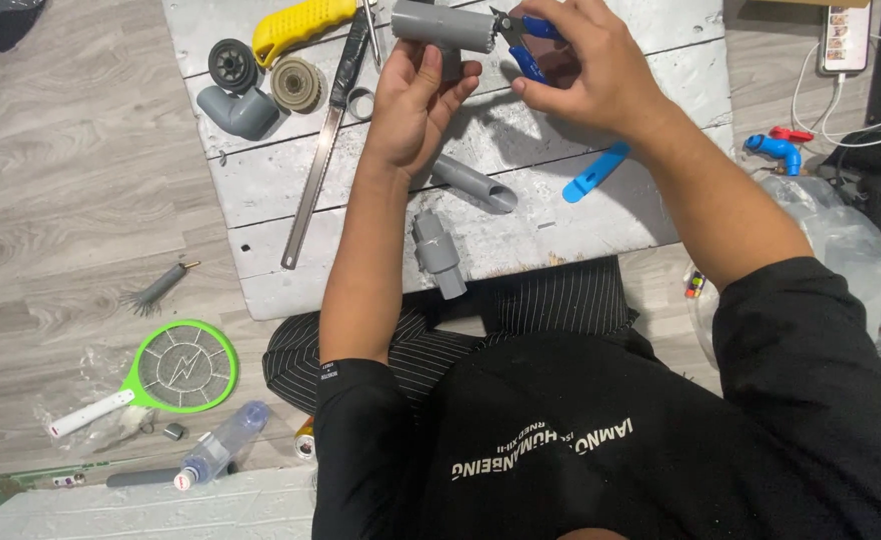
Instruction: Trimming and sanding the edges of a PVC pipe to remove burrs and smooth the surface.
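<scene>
At the upper centre of the frame, the left hand [416, 95] is closed around a smooth grey plastic pipe fitting [446, 26]. The right hand [586, 70] grips blue-handled cutting pliers [523, 38] at the fitting's end; their tips are hard to see. Below lies a rough, white-painted wooden board [561, 215] with a short grey pipe [476, 183] on it.

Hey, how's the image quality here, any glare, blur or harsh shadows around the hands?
Head view: even, soft light with no strong glare; the left hand and right hand cast only faint shadows on the white board; the grey pipe and blue pliers look sharp; straight edges bow slightly toward the frame's borders; the phone at top right is bright.
</scene>
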